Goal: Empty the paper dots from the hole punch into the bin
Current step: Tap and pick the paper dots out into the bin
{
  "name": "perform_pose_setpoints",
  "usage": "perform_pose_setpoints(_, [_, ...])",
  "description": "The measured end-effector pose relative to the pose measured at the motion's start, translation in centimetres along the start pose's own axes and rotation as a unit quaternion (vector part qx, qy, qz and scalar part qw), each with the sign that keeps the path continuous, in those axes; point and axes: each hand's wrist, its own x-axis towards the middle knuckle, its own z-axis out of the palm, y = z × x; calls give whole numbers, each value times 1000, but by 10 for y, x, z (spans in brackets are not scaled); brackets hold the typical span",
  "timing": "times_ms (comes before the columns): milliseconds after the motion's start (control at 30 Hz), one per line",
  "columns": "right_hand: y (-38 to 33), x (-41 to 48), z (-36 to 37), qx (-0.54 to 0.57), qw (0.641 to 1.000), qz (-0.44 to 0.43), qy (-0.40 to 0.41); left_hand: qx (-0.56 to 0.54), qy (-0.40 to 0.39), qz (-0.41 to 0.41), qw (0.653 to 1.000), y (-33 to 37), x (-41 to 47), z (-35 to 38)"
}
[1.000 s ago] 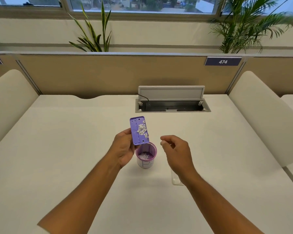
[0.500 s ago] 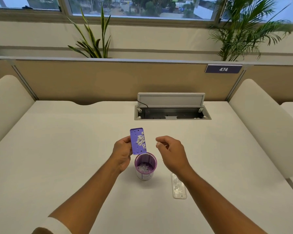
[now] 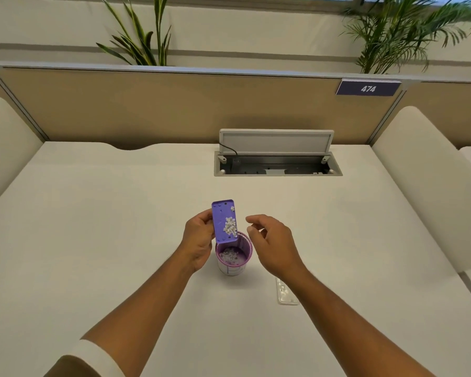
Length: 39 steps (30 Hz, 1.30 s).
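My left hand point(image 3: 199, 238) grips a flat purple hole punch point(image 3: 221, 221) by its left edge, tilted steeply with its lower end over the rim of a small purple-lined bin point(image 3: 246, 263). White paper dots point(image 3: 229, 226) cling to the punch's lower right part, and more dots lie at the bottom of the bin. My right hand point(image 3: 273, 244) hovers just right of the bin, fingers loosely curled and apart, holding nothing I can see.
A clear plastic tray cover point(image 3: 284, 295) lies on the white desk point(image 3: 93, 227) right of the bin, partly under my right forearm. An open cable box point(image 3: 276, 165) with its lid raised sits at the back. Padded dividers flank both sides.
The view has tilted down a little. The punch sits lower over the bin and the dots have slid toward its lower end. My right hand stays close beside it.
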Motion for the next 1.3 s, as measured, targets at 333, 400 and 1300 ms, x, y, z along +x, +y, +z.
perform_pose_setpoints(333, [5,-12,8,-73,995,-72,-6,4,-9,28,1000,-3,-4,3])
perform_pose_setpoints(400, [5,-13,9,-107,990,-87,-6,5,-8,41,999,-4,-6,3])
perform_pose_setpoints(1300, [11,-28,17,-266,950,-166,2,55,-19,87,994,-7,-24,10])
